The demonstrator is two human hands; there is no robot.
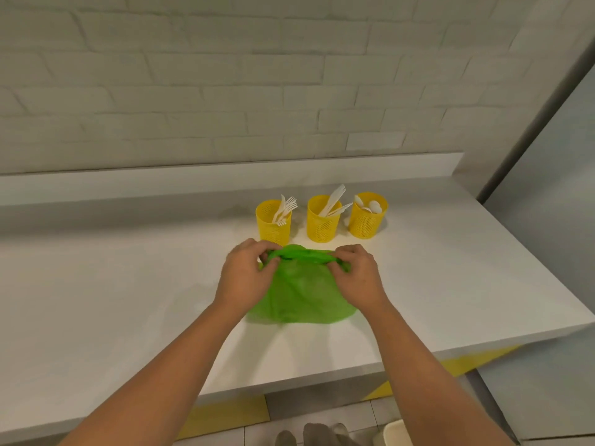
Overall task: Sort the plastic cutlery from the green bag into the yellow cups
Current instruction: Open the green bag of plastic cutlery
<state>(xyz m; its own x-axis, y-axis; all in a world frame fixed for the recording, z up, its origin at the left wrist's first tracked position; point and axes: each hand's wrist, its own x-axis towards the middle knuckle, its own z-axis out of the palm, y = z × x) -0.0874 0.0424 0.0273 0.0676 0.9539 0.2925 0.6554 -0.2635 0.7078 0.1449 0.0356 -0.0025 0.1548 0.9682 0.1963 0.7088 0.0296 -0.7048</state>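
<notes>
Between the left hand (pixel 246 275) and right hand (pixel 357 275), both pinching its rim, lies the green bag (pixel 302 291).

Single head-worn view, aimed forward and down over a white counter (pixel 96 300).

The scene is seen from above and from near. Both forearms are framed entering from 6 o'clock, and the left hand (pixel 244 278) and right hand (pixel 360 278) are seen gripping the green bag (pixel 302 294) near centre. The yellow cups (pixel 323 220) are caught just beyond it toward 12 o'clock. The upper half is filled by the brick wall (pixel 225 75), and floor (pixel 322 410) is glimpsed at 6 o'clock.
</notes>
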